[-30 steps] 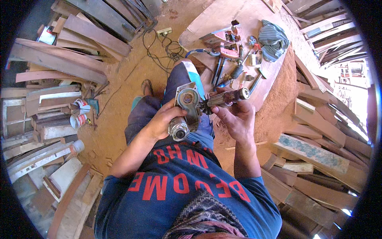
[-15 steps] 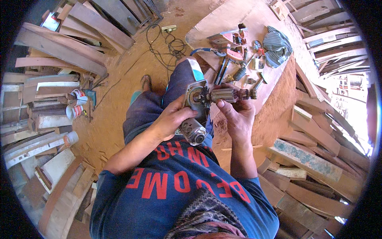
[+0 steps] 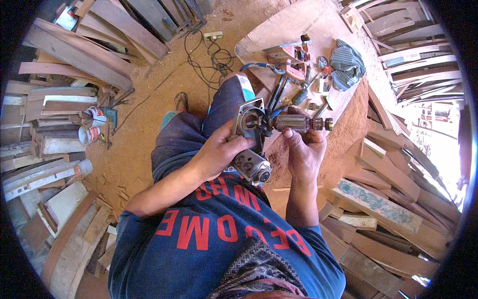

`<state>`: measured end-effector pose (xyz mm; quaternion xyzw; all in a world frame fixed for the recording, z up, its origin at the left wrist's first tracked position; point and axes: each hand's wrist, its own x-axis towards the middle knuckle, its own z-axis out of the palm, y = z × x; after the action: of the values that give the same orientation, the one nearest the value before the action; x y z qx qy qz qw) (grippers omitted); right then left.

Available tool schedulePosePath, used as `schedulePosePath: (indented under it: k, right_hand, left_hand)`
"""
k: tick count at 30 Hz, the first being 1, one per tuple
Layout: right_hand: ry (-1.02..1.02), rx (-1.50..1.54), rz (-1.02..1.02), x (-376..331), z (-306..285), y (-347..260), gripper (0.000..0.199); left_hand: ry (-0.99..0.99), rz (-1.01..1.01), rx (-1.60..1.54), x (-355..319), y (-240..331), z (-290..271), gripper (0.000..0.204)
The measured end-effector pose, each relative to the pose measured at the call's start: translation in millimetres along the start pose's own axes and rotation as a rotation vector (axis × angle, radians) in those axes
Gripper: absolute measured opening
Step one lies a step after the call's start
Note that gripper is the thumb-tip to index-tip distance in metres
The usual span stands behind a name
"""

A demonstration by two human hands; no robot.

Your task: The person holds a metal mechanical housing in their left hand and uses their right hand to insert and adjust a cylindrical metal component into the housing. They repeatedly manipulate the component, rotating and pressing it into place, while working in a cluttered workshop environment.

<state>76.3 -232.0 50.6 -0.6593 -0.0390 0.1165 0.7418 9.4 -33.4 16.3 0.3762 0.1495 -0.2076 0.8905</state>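
Observation:
My left hand (image 3: pixel 221 152) is closed around a grey metal gear housing (image 3: pixel 253 164) from a power tool. The housing has a square flange with a round opening facing up and a cylindrical nose pointing toward me. My right hand (image 3: pixel 306 149) grips a motor armature (image 3: pixel 291 123), thumb on the near side and the other fingers mostly hidden behind it. The armature lies roughly level, with its commutator and bearing end to the right. Its left end is close to the housing's flange; whether they touch I cannot tell.
Beyond my hands, a wooden board (image 3: pixel 264 40) carries red tool casing parts (image 3: pixel 294 70), hand tools and a striped cloth (image 3: pixel 347 65). A black cable (image 3: pixel 219 60) and a power strip (image 3: pixel 213 36) lie on the sawdust floor. Timber stacks (image 3: pixel 94 45) stand on both sides.
Both hands have shifted slightly right with their parts. The flange has turned so its round opening shows more, and the armature has moved a little farther right.

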Motion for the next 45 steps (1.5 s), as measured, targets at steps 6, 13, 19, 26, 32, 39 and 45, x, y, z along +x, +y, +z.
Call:
schedulePosePath:
  k: [6,13,19,26,32,39,45]
  right_hand:
    - [-0.059,-0.219,-0.123,-5.1,10.0,-10.1,0.052]
    - [-0.067,-0.408,-0.19,-3.0,8.0,-5.3,0.05]
    - [-0.084,-0.488,-0.213,-2.7,8.3,-7.5,0.052]
    - [-0.12,-0.597,-0.308,-0.7,9.3,-9.2,0.055]
    - [-0.148,-0.705,-0.393,0.2,11.5,-11.9,0.056]
    - [-0.194,-0.772,-0.443,1.0,15.0,-14.9,0.053]
    - [-0.154,-0.771,-0.453,-2.1,20.8,-10.5,0.048]
  left_hand:
    - [0.025,-0.006,0.013,-0.1,-5.7,0.9,0.044]
    - [0.005,0.085,0.062,-1.2,-7.3,4.5,0.017]
    - [-0.016,0.021,0.091,-1.0,-11.0,-1.9,0.024]
    - [-0.031,-0.057,0.131,-4.6,-4.5,-1.4,0.026]
    - [-0.009,0.035,0.16,-4.9,-8.1,0.9,0.018]
    - [-0.018,0.07,0.176,-11.6,-3.9,4.1,0.018]
    - [-0.01,0.053,0.072,-15.6,-5.6,2.3,0.019]
